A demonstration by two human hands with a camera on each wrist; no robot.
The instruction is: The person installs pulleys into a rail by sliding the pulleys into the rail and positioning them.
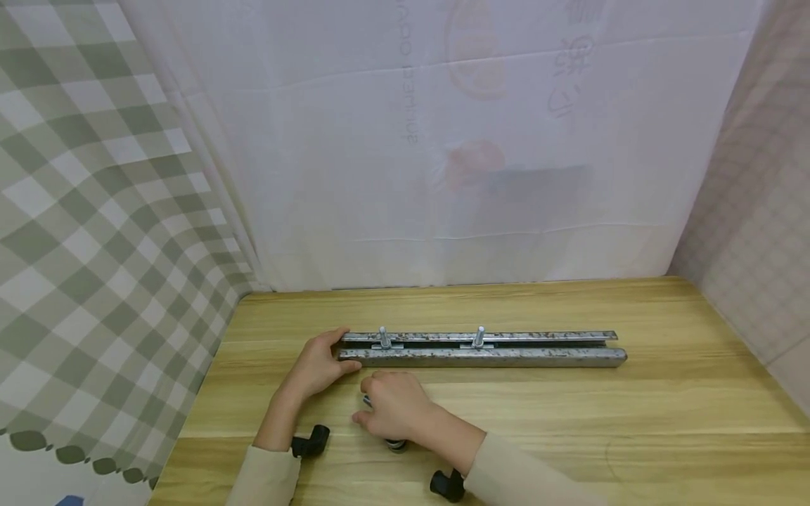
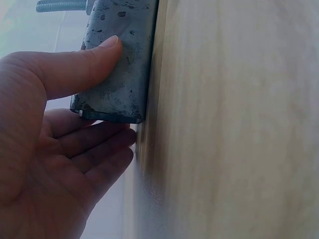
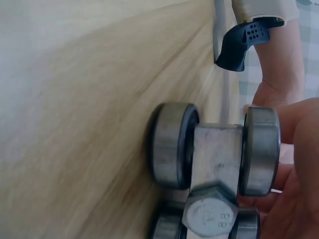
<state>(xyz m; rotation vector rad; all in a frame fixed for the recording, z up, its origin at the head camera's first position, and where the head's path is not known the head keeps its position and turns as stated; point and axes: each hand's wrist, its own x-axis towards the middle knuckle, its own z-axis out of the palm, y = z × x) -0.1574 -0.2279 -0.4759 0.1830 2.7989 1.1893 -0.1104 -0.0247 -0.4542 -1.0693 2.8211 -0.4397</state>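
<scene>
A long slotted steel channel rail [image 1: 481, 358] lies crosswise on the table, its slot facing up and its metal spotted with dark marks. My left hand [image 1: 319, 362] grips its left end. In the left wrist view the thumb of my left hand [image 2: 65, 134] presses the rail's side [image 2: 117, 74], while the other fingers sit by its end. My right hand [image 1: 399, 406] holds a roller trolley [image 1: 396, 445] just in front of the rail, mostly covered by the hand. Seen from the right wrist, the trolley [image 3: 217, 154] has several steel wheels and a hex bolt head [image 3: 210, 213].
Two upright threaded bolts, a left one [image 1: 383, 339] and a right one [image 1: 479, 339], stand on small plates in the rail's slot. Wood-grain tabletop [image 1: 633, 422] surrounds the rail. A white curtain [image 1: 354, 176] hangs behind, and checkered cloth [image 1: 95, 211] hangs at the left.
</scene>
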